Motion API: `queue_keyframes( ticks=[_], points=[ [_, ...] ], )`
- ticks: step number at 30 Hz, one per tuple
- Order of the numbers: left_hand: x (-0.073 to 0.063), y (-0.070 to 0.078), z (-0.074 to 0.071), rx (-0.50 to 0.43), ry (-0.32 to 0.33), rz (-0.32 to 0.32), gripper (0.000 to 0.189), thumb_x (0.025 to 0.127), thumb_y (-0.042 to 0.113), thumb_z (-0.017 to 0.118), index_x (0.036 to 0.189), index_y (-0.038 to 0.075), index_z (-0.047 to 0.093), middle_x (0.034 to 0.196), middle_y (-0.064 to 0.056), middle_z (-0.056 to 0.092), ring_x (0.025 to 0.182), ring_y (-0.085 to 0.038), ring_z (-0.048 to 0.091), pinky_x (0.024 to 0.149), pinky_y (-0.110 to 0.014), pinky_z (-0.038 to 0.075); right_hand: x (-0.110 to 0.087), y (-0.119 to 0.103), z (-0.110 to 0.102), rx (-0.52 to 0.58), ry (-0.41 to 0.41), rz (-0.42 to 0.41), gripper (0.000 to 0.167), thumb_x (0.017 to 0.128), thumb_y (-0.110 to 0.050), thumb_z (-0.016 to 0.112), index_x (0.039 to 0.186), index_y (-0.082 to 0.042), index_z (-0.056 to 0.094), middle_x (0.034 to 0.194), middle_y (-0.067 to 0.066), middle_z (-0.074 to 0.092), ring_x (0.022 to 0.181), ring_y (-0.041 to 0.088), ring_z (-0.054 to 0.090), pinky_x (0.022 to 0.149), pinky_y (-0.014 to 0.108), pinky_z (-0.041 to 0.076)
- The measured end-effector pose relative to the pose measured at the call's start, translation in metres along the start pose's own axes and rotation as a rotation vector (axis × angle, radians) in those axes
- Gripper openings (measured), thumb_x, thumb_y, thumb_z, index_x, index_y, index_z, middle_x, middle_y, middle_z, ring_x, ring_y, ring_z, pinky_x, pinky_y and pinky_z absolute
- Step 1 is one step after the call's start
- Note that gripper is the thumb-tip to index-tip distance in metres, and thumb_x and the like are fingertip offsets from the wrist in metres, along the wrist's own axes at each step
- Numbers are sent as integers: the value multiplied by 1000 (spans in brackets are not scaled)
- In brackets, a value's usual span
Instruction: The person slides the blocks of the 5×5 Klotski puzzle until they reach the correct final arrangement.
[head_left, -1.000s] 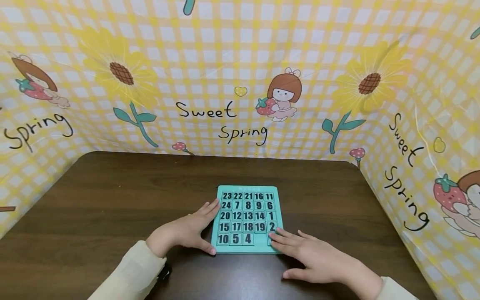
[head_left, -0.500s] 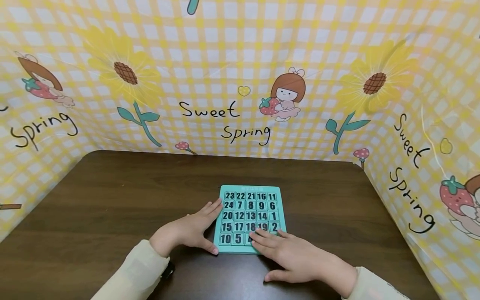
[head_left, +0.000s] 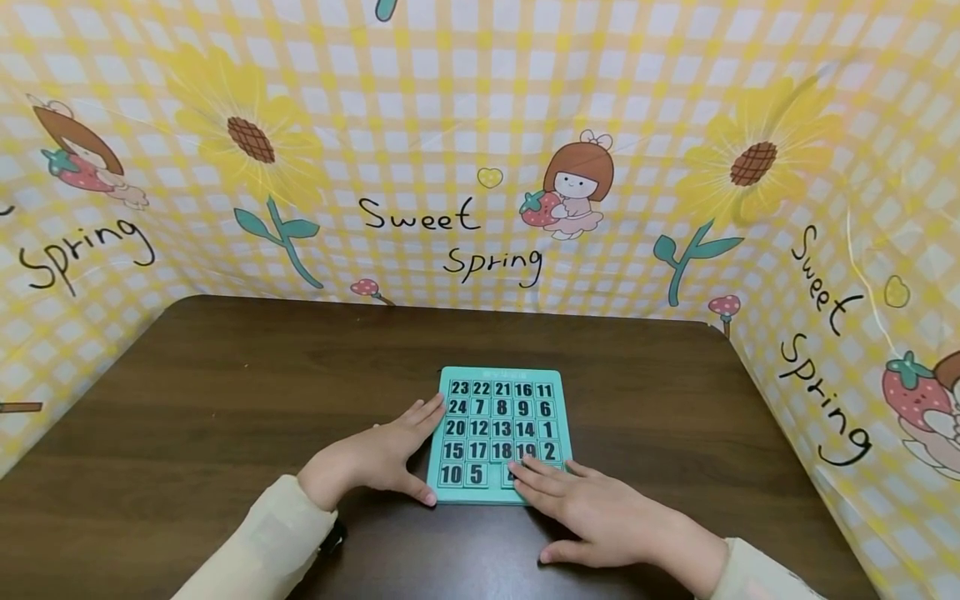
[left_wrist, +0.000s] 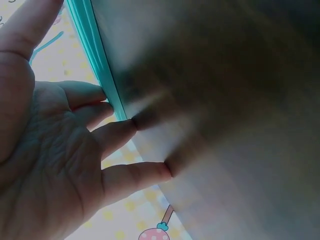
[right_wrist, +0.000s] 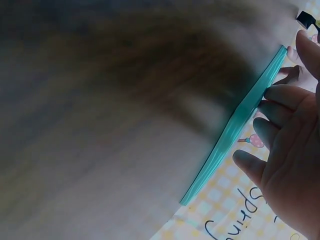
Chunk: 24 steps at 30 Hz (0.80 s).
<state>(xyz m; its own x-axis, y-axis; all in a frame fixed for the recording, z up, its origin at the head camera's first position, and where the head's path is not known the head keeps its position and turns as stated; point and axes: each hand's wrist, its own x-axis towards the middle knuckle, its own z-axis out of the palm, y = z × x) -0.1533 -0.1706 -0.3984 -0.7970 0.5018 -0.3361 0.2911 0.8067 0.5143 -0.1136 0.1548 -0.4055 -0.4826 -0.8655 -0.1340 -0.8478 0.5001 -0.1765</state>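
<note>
A teal sliding number puzzle [head_left: 502, 373] lies flat on the table. My left hand [head_left: 382, 454] rests along its left side, fingers fairly straight against the edge and thumb at the lower left corner. The left wrist view has the left hand [left_wrist: 55, 135] beside the puzzle's teal edge [left_wrist: 95, 50]. Over the bottom row, the fingertips of my right hand [head_left: 592, 512] touch the 4 tile [head_left: 507, 477], partly covering it. A gap shows between the 5 tile [head_left: 476, 475] and the 4. Bottom-row slots further right are hidden under the fingers.
The dark wooden table [head_left: 300, 358] extends around the puzzle. A yellow checked cloth [head_left: 420, 100] printed with flowers and words rises behind it and along both sides. A dark band [head_left: 333, 537] shows at the left sleeve.
My right hand has moved left from the bottom right tile onto the 4 tile. The 4 has slid right, so the gap now lies beside the 5. The left hand stays put.
</note>
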Motion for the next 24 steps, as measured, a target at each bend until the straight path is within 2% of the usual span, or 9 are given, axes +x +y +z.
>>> queue_keyframes(
  ticks=[15, 24],
  points=[
    [2, -1, 0, 4, 10, 8, 121, 72, 49, 85, 161, 10, 12, 170, -3, 1, 156, -31, 4, 109, -76, 20, -14, 6, 1, 17, 44, 17, 75, 98, -59, 48, 154, -11, 37, 165, 3, 27, 152, 24, 27, 109, 61, 38],
    [2, -2, 2, 7, 11, 5, 121, 72, 49, 85, 161, 11, 12, 170, -2, 0, 156, -30, 3, 108, -77, 19, 0, 7, -4, 24, 57, 26, 76, 98, -60, 48, 154, -10, 36, 166, 4, 25, 153, 24, 23, 111, 59, 37]
  ],
)
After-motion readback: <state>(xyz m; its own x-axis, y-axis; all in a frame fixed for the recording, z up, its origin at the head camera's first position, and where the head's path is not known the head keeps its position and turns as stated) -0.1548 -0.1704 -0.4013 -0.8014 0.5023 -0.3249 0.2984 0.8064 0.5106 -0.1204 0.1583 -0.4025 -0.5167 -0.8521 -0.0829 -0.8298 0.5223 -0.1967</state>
